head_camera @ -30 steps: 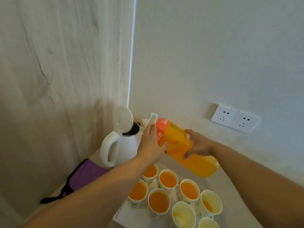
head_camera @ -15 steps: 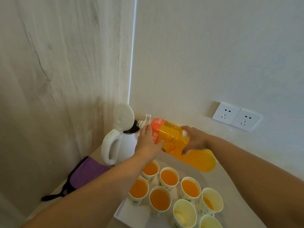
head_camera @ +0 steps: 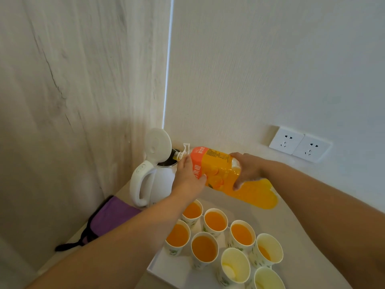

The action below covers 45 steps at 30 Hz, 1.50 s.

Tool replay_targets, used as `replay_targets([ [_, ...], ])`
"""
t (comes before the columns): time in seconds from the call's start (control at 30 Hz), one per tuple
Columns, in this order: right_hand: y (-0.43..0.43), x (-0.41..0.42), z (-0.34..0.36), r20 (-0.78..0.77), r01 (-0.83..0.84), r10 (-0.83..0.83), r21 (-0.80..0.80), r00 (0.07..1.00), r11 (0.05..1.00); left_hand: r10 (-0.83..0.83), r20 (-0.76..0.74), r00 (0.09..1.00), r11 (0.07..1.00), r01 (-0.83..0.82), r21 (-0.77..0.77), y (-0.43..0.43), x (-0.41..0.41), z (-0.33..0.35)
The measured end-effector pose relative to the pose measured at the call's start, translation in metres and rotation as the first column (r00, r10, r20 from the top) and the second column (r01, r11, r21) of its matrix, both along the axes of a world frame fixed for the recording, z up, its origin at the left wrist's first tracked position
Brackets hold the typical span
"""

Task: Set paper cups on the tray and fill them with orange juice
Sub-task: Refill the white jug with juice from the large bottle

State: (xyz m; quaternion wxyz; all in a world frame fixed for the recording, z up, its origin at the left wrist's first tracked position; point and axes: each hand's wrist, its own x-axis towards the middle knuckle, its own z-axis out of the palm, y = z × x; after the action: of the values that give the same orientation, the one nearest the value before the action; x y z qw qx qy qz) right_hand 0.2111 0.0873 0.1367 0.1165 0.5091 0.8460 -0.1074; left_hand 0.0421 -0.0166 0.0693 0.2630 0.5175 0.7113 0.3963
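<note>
now both the left grip (head_camera: 187, 177) and right grip (head_camera: 246, 170) clamp the tilted juice bottle (head_camera: 216, 163).

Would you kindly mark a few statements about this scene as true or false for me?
1. The left hand and right hand both hold the juice bottle. True.
2. A purple pouch lies left of the kettle. True.
3. The kettle is closed. False: its lid stands open.
4. Every paper cup is full of juice. False: at least one cup on the tray looks empty.
</note>
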Motion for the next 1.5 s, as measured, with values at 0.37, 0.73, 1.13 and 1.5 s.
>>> replay_targets([
  [0.37,-0.004,-0.007,0.015,0.098,-0.034,0.028,0.066,0.995,0.997,0.004,0.028,1.000,1.000,-0.005,0.025,0.000,-0.003,-0.001],
  [0.73,-0.010,-0.010,0.020,0.119,-0.030,0.024,0.055,0.993,0.998,0.001,0.040,0.999,0.999,-0.002,0.032,0.002,-0.005,-0.006],
  [1.13,-0.013,-0.010,0.023,0.117,-0.037,0.031,0.053,0.993,0.998,0.002,0.049,0.999,0.999,-0.004,0.049,0.005,-0.007,-0.010],
  [1.5,-0.012,-0.011,0.023,0.137,-0.041,0.031,0.065,0.990,0.997,0.001,0.060,0.998,0.998,-0.004,0.065,0.004,-0.007,-0.013],
])
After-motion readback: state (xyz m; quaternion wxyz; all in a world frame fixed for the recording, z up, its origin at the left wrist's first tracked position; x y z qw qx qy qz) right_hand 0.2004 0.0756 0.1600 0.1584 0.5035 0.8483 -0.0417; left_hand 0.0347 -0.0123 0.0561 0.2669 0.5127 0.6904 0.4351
